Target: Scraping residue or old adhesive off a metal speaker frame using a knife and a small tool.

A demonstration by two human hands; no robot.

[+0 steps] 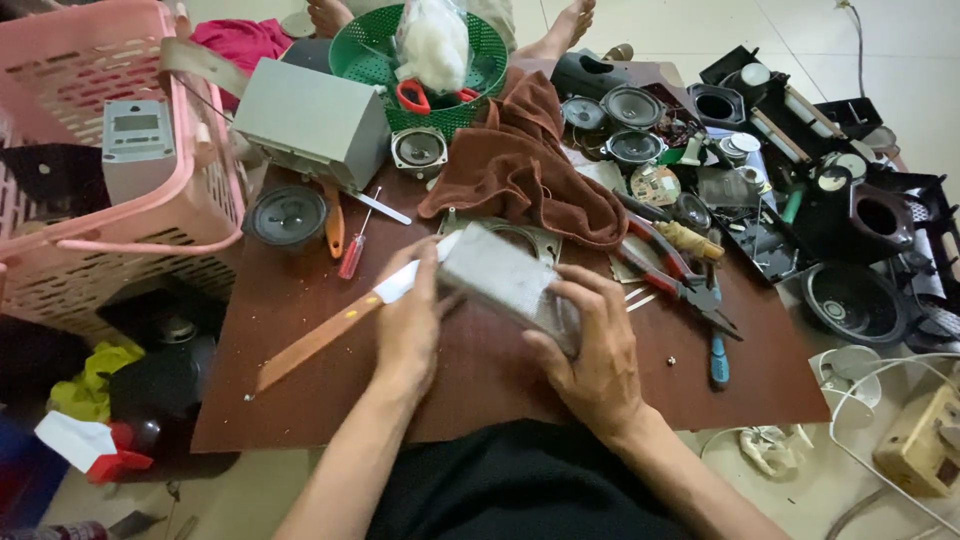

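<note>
Both hands clamp small grey metal box (497, 272) above middle of brown board (300, 400). Left hand (408, 318) wraps box's left end, fingers closed; wooden-handled knife (330, 328) runs under that hand, blade tip near box, whether gripped unclear. Right hand (596, 345) grips box's right end, fingers curled over edge. Brown cloth (520, 165) just behind box. Red-handled pliers (672, 275) right of box. Red screwdriver (357, 245) lies left, near loose speaker (286, 215).

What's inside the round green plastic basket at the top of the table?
The green basket holds a clear bag of white stuffing and red-handled scissors. The bag hides whatever lies beneath it.
</note>
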